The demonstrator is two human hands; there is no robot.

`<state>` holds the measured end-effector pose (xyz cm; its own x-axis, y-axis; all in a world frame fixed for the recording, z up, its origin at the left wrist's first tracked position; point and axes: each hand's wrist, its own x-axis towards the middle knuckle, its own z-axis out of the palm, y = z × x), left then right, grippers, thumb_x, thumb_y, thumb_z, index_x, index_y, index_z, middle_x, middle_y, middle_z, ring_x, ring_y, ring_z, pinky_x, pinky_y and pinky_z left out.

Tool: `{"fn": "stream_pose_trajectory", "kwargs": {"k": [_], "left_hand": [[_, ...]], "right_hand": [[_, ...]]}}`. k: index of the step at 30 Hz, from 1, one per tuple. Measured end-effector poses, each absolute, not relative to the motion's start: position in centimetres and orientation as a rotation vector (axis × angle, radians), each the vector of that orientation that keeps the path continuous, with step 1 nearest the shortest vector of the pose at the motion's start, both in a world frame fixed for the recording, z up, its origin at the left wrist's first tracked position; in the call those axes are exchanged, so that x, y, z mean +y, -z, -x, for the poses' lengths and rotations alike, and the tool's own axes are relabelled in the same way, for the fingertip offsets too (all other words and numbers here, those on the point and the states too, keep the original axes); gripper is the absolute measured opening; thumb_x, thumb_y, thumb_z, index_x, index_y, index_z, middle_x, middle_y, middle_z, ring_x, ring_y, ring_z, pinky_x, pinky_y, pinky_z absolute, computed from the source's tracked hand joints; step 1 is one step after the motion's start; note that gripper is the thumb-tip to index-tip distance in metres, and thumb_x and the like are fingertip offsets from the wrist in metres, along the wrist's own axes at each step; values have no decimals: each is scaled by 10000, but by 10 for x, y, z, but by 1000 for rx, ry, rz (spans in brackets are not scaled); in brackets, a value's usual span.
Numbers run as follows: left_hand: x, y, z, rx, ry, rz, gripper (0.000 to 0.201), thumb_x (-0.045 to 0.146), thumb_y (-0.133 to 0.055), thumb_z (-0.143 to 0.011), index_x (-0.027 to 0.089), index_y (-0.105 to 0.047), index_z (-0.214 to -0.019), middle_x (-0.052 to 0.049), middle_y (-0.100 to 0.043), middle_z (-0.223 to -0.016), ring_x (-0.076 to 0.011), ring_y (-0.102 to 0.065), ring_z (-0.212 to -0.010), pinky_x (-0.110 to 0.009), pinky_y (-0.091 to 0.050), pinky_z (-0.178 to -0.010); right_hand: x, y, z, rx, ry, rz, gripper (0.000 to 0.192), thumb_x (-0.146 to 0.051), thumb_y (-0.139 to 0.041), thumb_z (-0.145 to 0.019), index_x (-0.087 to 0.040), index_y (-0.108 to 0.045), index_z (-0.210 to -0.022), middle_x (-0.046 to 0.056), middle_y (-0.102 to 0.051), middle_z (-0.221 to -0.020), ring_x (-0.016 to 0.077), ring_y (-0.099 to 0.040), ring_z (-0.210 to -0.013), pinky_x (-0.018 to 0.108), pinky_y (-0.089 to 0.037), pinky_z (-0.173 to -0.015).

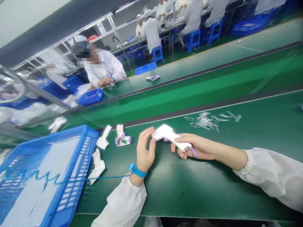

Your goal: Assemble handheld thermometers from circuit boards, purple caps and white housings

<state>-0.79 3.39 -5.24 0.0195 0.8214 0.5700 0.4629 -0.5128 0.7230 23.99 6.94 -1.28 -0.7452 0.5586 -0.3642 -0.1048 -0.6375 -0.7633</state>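
Above the green bench, both my hands hold a white angled handheld device [167, 131] with purple parts along its far side. My left hand [146, 150] pinches its wide end between thumb and fingers; a blue strap with a coiled cord circles that wrist. Fingers of my right hand [197, 146] wrap around the straight handle, and a thin purple piece sticks out near its end. Left of my hands lie a white shell half [104, 137], another white shell half [97, 166], and an opened half [123, 139] with purple parts and a green board inside.
A blue basket [87, 148] with white sheets inside stands at the left. Several clear plastic strips [204, 120] lie beyond my right hand. Across the green divider a co-worker [105, 66] sits beside a small blue bin [91, 97]. Other people sit farther back.
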Motion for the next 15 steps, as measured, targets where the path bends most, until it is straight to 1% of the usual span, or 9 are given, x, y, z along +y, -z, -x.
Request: {"fn": "stream_pose_trajectory", "kwargs": {"k": [2, 3, 5, 7, 9, 10, 11, 13, 15], "left_hand": [[35, 51, 4, 1405, -1557, -1909, 282, 271, -508, -1118, 211, -659, -1349, -152, -656, -1380, -277, -636, -1318, -471, -535, -1119], [36, 50, 1, 1443, -1569, -1888, 252, 271, -504, -1119, 202, -678, -1287, -140, -674, -1307, -262, -653, -1255, -444, -542, -1082], [35, 49, -6, 1462, -1521, -1870, 228, 271, -494, -1121, 194, -706, -1147, -103, -700, -1122, -228, -677, -1086, -384, -550, -982], [34, 50, -13, 1379, -1387, -1891, 262, 280, -483, -1123, 193, -723, -1063, -75, -710, -989, -209, -683, -956, -344, -545, -902], [34, 52, -19, 1262, -1227, -1922, 289, 301, -484, -1119, 192, -744, -1057, -75, -746, -970, -208, -701, -920, -328, -545, -884], [35, 53, -20, 1218, -1152, -1931, 298, 311, -487, -1115, 191, -755, -1063, -77, -766, -974, -209, -712, -911, -323, -547, -883], [36, 54, -21, 1190, -1085, -1935, 306, 320, -491, -1111, 190, -765, -1072, -78, -782, -977, -209, -720, -899, -318, -549, -881], [38, 57, -21, 1169, -980, -1949, 320, 331, -497, -1103, 185, -781, -1086, -75, -800, -962, -203, -719, -846, -311, -549, -848], [41, 59, -18, 1139, -890, -1991, 329, 328, -502, -1093, 181, -796, -1090, -70, -807, -942, -191, -699, -778, -300, -542, -795]], "right_hand": [[80, 1, -247, -1293, -2153, 943, 401, -539, -757, -940, -147, -703, -1007, 46, -700, -787, 133, -603, -620, 262, -517, -603], [89, -7, -251, -1437, -1981, 1030, 428, -573, -723, -957, -150, -705, -1025, 34, -674, -742, 138, -570, -605, 271, -485, -590], [115, -20, -258, -1710, -1525, 1229, 467, -596, -639, -998, -168, -701, -1174, 38, -681, -765, 161, -548, -605, 292, -443, -586], [150, -29, -262, -1878, -991, 1398, 506, -537, -585, -1023, -204, -638, -1401, 91, -749, -977, 220, -626, -720, 342, -483, -679], [190, -32, -260, -1931, -526, 1503, 562, -439, -560, -1024, -211, -563, -1538, 159, -740, -1242, 324, -689, -981, 432, -515, -863], [208, -32, -256, -1948, -370, 1545, 591, -405, -544, -1025, -183, -531, -1572, 198, -712, -1322, 374, -678, -1094, 474, -506, -932], [225, -30, -250, -1962, -257, 1607, 617, -391, -525, -1031, -134, -496, -1592, 247, -685, -1352, 411, -660, -1159, 508, -495, -969], [247, -26, -233, -2004, -135, 1752, 660, -397, -481, -1054, -12, -437, -1588, 362, -622, -1371, 476, -620, -1223, 583, -478, -984], [253, -20, -207, -2060, -92, 1828, 666, -410, -426, -1082, 76, -423, -1539, 456, -544, -1391, 524, -573, -1265, 652, -456, -975]]}}
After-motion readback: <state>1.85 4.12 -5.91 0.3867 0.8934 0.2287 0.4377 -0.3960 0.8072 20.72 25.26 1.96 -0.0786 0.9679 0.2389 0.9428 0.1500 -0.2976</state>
